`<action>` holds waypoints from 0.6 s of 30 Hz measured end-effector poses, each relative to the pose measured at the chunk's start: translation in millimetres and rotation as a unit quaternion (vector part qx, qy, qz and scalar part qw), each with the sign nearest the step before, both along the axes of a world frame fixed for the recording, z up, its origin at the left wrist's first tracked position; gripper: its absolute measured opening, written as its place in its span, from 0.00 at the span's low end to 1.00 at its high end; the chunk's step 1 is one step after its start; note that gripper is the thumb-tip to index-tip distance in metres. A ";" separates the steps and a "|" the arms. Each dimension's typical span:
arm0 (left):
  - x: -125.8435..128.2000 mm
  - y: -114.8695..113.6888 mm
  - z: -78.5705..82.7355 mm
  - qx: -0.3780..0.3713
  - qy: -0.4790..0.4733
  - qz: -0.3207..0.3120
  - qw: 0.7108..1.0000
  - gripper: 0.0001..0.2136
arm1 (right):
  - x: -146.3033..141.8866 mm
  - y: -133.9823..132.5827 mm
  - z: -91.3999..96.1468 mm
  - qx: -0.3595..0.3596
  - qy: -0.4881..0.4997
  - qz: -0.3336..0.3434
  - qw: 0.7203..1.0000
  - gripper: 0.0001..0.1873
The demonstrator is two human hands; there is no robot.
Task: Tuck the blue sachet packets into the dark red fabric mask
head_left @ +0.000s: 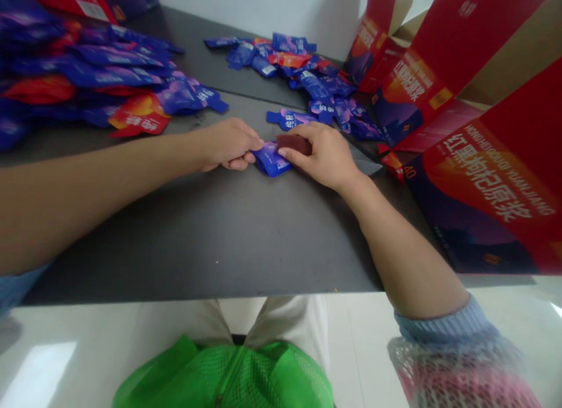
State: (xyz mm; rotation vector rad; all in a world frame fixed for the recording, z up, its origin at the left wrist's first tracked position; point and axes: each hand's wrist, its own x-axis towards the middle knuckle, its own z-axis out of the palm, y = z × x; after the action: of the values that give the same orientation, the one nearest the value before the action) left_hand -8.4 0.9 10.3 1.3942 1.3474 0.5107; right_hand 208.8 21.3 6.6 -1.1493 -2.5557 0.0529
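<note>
Where the blue pouch (272,164) lies: on the worktop (211,232), between the left hand (233,146) and the right hand (328,153), within reach of both.
Left grip: fingers curled shut, pinching the pouch's left end.
Right grip: fingers bent round a maroon pad (294,143), held over the pouch's right part.
Beyond the hands: loose pouches (317,87), scattered.
Beyond the right forearm: red cartons (492,185), standing in a row.

On the grey desk (211,238), printed red cartons (492,180) in a row at right, another red carton (94,7) at far left; behind, white wall (263,13); below, glossy floor tiles (357,338).
</note>
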 end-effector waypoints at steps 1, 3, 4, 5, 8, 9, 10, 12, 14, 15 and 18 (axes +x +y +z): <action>0.0 -0.3 0.2 -0.002 -0.004 0.003 1.000 0.08 | 1.1 1.9 -1.1 0.004 0.002 -0.011 1.000 0.26; 0.1 -1.0 0.3 0.004 -0.002 0.009 1.000 0.09 | 2.8 4.8 -2.9 0.012 0.006 -0.030 0.999 0.26; 0.0 -1.3 0.0 0.014 0.002 0.009 1.000 0.09 | 3.3 5.8 -3.5 0.014 0.007 -0.036 0.999 0.26; -0.3 -1.6 -0.6 0.026 0.008 0.007 1.000 0.09 | 3.7 6.7 -3.7 0.014 0.007 -0.040 0.999 0.26; -2.0 -2.0 -3.8 0.057 0.020 -0.002 0.998 0.09 | 4.7 8.6 -3.6 0.006 0.008 -0.042 0.999 0.25; -2.7 -2.0 -5.0 0.064 0.021 -0.006 0.998 0.09 | 5.2 9.1 -3.5 0.005 0.010 -0.043 0.999 0.25; -3.5 -2.0 -6.1 0.068 0.022 -0.010 0.997 0.10 | 5.7 9.6 -3.6 0.005 0.014 -0.046 0.999 0.25; -4.5 -2.1 -7.5 0.074 0.023 -0.014 0.997 0.12 | 6.6 9.3 -4.0 0.010 0.026 -0.051 0.998 0.23; -4.7 -2.8 -7.5 0.076 0.023 -0.018 0.997 0.14 | 6.3 6.1 -3.8 0.023 0.048 -0.046 0.998 0.22; -4.5 -3.3 -7.0 0.076 0.021 -0.018 0.997 0.14 | 5.3 3.2 -3.2 0.030 0.064 -0.037 0.997 0.22; -2.8 -5.5 -4.3 0.070 0.019 -0.014 0.997 0.15 | -1.7 -9.5 0.7 0.047 0.112 0.006 0.993 0.25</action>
State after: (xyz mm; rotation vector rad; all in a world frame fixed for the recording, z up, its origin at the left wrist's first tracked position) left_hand -11.3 -4.6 6.1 1.5416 1.3411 0.5725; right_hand 207.1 11.7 7.3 -1.0300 -2.3420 0.0611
